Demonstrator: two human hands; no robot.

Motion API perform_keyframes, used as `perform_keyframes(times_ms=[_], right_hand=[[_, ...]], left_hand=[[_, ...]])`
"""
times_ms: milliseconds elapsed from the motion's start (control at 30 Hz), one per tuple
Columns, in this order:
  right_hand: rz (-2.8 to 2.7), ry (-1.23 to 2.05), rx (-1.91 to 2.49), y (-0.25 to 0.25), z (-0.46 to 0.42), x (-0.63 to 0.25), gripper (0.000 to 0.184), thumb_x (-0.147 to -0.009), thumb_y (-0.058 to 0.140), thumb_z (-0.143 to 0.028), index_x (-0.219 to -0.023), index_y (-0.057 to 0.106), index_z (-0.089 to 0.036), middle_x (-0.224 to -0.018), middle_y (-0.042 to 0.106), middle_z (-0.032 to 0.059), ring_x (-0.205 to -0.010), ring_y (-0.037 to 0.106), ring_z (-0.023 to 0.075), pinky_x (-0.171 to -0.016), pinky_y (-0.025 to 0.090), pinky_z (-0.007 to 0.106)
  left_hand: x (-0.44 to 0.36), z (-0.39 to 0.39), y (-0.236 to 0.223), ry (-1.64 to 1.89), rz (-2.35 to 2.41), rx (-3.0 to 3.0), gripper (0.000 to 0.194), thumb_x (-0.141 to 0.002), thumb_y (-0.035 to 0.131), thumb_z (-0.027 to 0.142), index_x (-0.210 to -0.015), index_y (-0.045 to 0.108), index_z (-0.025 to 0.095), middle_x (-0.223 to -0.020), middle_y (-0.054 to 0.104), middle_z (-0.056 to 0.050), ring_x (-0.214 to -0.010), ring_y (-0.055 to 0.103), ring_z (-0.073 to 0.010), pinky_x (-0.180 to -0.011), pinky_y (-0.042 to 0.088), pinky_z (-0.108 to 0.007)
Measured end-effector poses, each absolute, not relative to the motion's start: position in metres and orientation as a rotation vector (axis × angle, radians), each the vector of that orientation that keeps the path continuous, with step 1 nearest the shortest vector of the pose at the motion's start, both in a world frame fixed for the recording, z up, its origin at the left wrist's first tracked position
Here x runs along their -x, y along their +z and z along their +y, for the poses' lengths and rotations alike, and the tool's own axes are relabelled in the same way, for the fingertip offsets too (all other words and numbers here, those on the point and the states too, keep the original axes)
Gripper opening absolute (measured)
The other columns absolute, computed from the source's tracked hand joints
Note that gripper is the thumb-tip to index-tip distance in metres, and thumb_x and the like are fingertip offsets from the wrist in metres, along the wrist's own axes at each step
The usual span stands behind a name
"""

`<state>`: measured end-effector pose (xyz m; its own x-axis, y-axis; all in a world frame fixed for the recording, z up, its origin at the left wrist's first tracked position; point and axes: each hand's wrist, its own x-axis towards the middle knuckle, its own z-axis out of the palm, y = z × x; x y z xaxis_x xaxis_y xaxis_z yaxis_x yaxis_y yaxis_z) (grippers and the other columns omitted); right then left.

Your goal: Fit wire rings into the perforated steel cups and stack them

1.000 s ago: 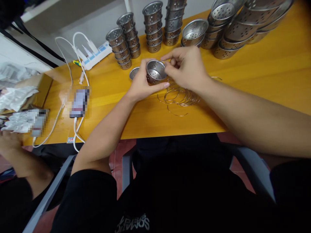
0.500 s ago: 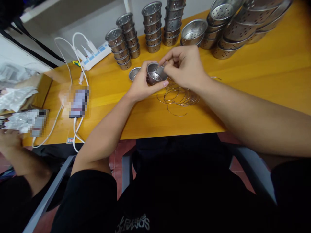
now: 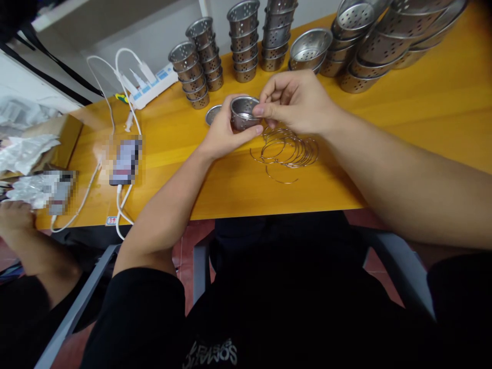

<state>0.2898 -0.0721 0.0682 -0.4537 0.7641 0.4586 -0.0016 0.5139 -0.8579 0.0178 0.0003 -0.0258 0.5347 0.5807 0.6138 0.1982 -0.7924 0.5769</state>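
Observation:
My left hand (image 3: 224, 132) is wrapped round a small perforated metal cup (image 3: 243, 108), thumb along its near side, the cup's mouth tilted toward me. At the cup's right rim, my right hand (image 3: 298, 102) is closed in a pinch. Whatever lies between its thumb and fingers is too small to make out. Just below the hands, a loose pile of thin wire rings (image 3: 306, 154) spreads over the wooden table (image 3: 234, 189). Behind my left hand sits another round metal piece (image 3: 212, 115), partly hidden.
Stacks of perforated metal cups (image 3: 245, 48) stand along the back, with wider bowls (image 3: 310, 47) to the right. On the left are a power strip (image 3: 156, 87), a phone (image 3: 125, 161) with white cables, and a cardboard box (image 3: 71, 141). A co-worker's hand (image 3: 17, 218) rests at far left.
My right thumb and fingers have shifted slightly down along the cup's right rim. The cup has turned a little in my left hand. The view has shifted slightly.

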Motion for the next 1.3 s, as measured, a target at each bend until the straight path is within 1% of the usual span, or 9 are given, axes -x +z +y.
perform_keyframes(times_ms=[100,200,333,433,533,733,867,1067,1300], right_hand=[[-1.802,1.059,0.664,0.067,-0.073,-0.287,0.087,-0.082,0.114,-0.106,-0.094,0.077,-0.028,-0.082,0.079,0.0016,-0.063,0.068,0.0187,-0.056,0.053,0.034],[-1.781,1.063,0.693,0.065,-0.072,-0.286,0.081,-0.084,0.12,-0.097,-0.093,0.078,-0.029,-0.081,0.078,0.001,-0.061,0.067,0.0188,-0.053,0.052,0.034],[-1.791,1.027,0.743,0.062,-0.07,-0.287,0.069,-0.091,0.124,-0.081,-0.094,0.078,-0.031,-0.083,0.079,0.0017,-0.068,0.072,0.0236,-0.06,0.064,0.04],[-1.785,1.024,0.751,0.06,-0.069,-0.287,0.065,-0.092,0.126,-0.075,-0.094,0.077,-0.032,-0.084,0.079,0.0021,-0.078,0.077,0.028,-0.074,0.074,0.047],[-1.781,1.047,0.757,0.058,-0.07,-0.286,0.064,-0.09,0.126,-0.076,-0.096,0.078,-0.034,-0.086,0.081,0.0025,-0.087,0.082,0.0322,-0.079,0.078,0.051],[-1.79,1.055,0.76,0.058,-0.069,-0.287,0.067,-0.088,0.126,-0.08,-0.097,0.077,-0.034,-0.085,0.081,0.0017,-0.089,0.081,0.032,-0.08,0.077,0.051],[-1.806,1.058,0.748,0.057,-0.066,-0.288,0.071,-0.086,0.125,-0.085,-0.095,0.078,-0.033,-0.081,0.078,0.0006,-0.084,0.079,0.0295,-0.076,0.075,0.047],[-1.809,1.09,0.765,0.055,-0.065,-0.289,0.067,-0.088,0.125,-0.083,-0.1,0.08,-0.034,-0.081,0.079,-0.0003,-0.08,0.076,0.0286,-0.071,0.073,0.045],[-1.795,1.091,0.718,0.057,-0.065,-0.289,0.072,-0.084,0.125,-0.086,-0.093,0.079,-0.032,-0.073,0.069,-0.0026,-0.072,0.07,0.0244,-0.064,0.068,0.041]], left_hand=[[-0.018,0.001,-0.027,1.169,0.643,-2.386,0.109,-0.102,0.082,0.115,-0.168,0.057,0.032,-0.151,0.079,-0.009,-0.139,0.088,-0.0359,-0.133,0.069,-0.061],[-0.017,0.001,-0.026,1.151,0.638,-2.4,0.102,-0.108,0.081,0.108,-0.17,0.055,0.031,-0.153,0.077,-0.01,-0.142,0.085,-0.0369,-0.138,0.065,-0.062],[-0.016,-0.002,-0.023,1.114,0.674,-2.396,0.097,-0.111,0.082,0.1,-0.17,0.055,0.029,-0.152,0.075,-0.012,-0.145,0.081,-0.0382,-0.142,0.061,-0.063],[-0.017,-0.004,-0.02,1.088,0.715,-2.386,0.105,-0.106,0.081,0.108,-0.169,0.055,0.029,-0.151,0.075,-0.012,-0.142,0.082,-0.0378,-0.139,0.062,-0.062],[-0.019,-0.007,-0.019,1.092,0.712,-2.374,0.112,-0.101,0.077,0.118,-0.168,0.054,0.031,-0.152,0.076,-0.011,-0.14,0.083,-0.037,-0.136,0.064,-0.061],[-0.017,-0.002,-0.025,1.09,0.679,-2.368,0.111,-0.102,0.08,0.114,-0.172,0.053,0.032,-0.155,0.073,-0.011,-0.146,0.08,-0.0385,-0.141,0.061,-0.062],[-0.015,0.004,-0.031,1.095,0.63,-2.374,0.108,-0.106,0.076,0.113,-0.173,0.053,0.032,-0.154,0.07,-0.011,-0.146,0.079,-0.0371,-0.142,0.059,-0.062],[-0.014,0.004,-0.03,1.082,0.649,-2.382,0.112,-0.102,0.077,0.117,-0.171,0.053,0.031,-0.154,0.073,-0.011,-0.144,0.081,-0.0369,-0.139,0.062,-0.06],[-0.013,0.001,-0.027,1.089,0.628,-2.403,0.11,-0.104,0.076,0.116,-0.172,0.051,0.033,-0.155,0.073,-0.01,-0.146,0.082,-0.0378,-0.141,0.062,-0.062]])
